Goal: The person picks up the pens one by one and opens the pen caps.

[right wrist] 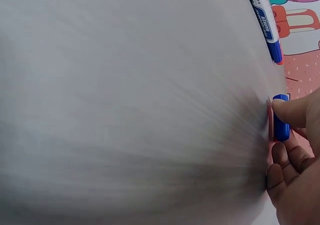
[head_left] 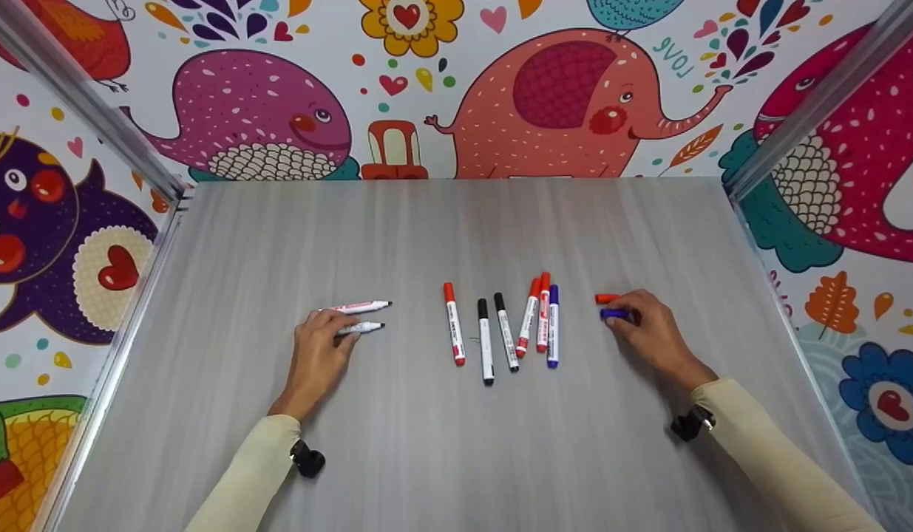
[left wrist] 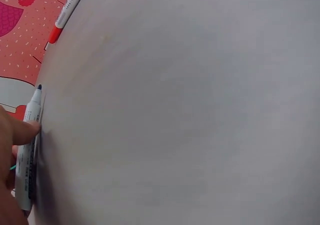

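My left hand (head_left: 319, 351) pinches an uncapped white marker (head_left: 364, 327) whose dark tip points right. Just beyond it lies a second uncapped marker (head_left: 360, 307) with pink-red print, partly behind the fingers. The left wrist view shows the thumb across the held marker's barrel (left wrist: 27, 170). On the right side, my right hand (head_left: 652, 332) holds a blue marker cap (head_left: 613, 314) between thumb and fingers. A red marker cap (head_left: 605, 298) is beside it on the far side, its right end covered by the fingers.
Several capped markers lie mid-table between the hands: a red one (head_left: 455, 325), two black ones (head_left: 486, 343) (head_left: 506, 332), two more red ones (head_left: 528, 318) (head_left: 543, 314) and a blue one (head_left: 553, 329). Patterned panels (head_left: 397, 89) with metal posts enclose the grey table (head_left: 426, 458).
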`<action>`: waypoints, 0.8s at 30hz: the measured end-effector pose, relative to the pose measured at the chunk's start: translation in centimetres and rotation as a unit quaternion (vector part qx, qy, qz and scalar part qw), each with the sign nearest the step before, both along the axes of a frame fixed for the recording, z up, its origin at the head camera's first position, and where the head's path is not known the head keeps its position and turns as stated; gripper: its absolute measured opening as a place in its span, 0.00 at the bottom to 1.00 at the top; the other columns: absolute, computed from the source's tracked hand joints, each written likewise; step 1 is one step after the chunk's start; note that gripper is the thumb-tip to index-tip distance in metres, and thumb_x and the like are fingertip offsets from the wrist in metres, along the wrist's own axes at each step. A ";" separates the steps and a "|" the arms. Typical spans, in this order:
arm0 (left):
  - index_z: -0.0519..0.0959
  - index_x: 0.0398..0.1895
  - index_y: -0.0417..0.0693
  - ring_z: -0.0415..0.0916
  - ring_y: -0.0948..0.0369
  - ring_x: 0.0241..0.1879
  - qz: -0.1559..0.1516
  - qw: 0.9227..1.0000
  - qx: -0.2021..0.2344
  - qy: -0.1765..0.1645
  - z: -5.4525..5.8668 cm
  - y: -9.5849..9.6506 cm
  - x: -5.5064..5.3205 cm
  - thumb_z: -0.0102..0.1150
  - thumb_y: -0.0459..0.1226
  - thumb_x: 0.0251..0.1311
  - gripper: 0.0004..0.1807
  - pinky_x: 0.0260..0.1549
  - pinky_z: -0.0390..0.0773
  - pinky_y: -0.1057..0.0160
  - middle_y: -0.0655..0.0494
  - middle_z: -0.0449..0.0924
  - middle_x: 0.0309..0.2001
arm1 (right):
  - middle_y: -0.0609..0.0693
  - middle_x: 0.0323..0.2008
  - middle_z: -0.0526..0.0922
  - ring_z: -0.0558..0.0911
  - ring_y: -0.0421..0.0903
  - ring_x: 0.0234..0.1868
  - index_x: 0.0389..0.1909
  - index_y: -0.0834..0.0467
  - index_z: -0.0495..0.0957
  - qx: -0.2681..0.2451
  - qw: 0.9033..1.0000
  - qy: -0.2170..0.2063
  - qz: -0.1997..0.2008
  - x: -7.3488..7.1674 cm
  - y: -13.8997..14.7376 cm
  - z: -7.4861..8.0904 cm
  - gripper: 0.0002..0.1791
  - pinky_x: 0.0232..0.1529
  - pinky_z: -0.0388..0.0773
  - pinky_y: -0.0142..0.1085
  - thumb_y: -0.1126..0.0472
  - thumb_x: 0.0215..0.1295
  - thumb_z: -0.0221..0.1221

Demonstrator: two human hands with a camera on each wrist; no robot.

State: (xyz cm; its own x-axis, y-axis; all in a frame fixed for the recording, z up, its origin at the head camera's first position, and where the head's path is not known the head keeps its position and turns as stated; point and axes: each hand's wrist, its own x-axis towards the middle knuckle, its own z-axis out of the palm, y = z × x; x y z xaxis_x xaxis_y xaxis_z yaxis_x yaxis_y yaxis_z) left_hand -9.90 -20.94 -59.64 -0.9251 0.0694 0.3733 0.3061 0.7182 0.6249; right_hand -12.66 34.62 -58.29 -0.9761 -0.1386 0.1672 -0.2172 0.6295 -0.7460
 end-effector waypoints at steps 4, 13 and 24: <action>0.91 0.44 0.39 0.80 0.45 0.52 0.003 1.000 0.005 0.010 -0.3 0.0 0.0 0.79 0.26 0.60 0.10 0.52 0.69 0.41 0.47 0.88 0.46 | 0.63 0.50 0.84 0.81 0.55 0.49 0.48 0.68 0.86 -0.001 1.000 -0.004 -0.004 0.0 0.1 0.0 0.12 0.49 0.72 0.20 0.78 0.66 0.71; 0.91 0.47 0.39 0.77 0.46 0.53 0.001 0.999 -0.013 0.030 -0.4 0.1 0.1 0.79 0.27 0.60 0.12 0.57 0.68 0.38 0.47 0.87 0.47 | 0.61 0.48 0.85 0.79 0.53 0.47 0.48 0.67 0.87 -0.009 1.000 0.007 -0.007 0.1 0.1 0.0 0.12 0.47 0.73 0.23 0.78 0.65 0.72; 0.91 0.52 0.38 0.75 0.43 0.57 0.002 0.997 -0.029 0.076 -0.1 0.3 0.4 0.82 0.27 0.58 0.18 0.56 0.69 0.34 0.42 0.85 0.52 | 0.60 0.52 0.83 0.77 0.54 0.50 0.52 0.64 0.88 -0.015 1.000 -0.011 -0.016 0.1 -0.1 0.7 0.12 0.50 0.72 0.22 0.75 0.70 0.70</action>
State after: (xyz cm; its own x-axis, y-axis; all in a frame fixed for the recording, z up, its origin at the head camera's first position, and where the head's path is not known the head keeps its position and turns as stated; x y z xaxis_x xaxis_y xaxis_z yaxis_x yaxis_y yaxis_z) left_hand -9.54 -20.69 -59.75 -0.8587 0.0923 0.5041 0.3914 0.7531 0.5288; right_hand -12.53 34.48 -57.54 -0.9835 -0.1035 0.1483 -0.1805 0.6132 -0.7690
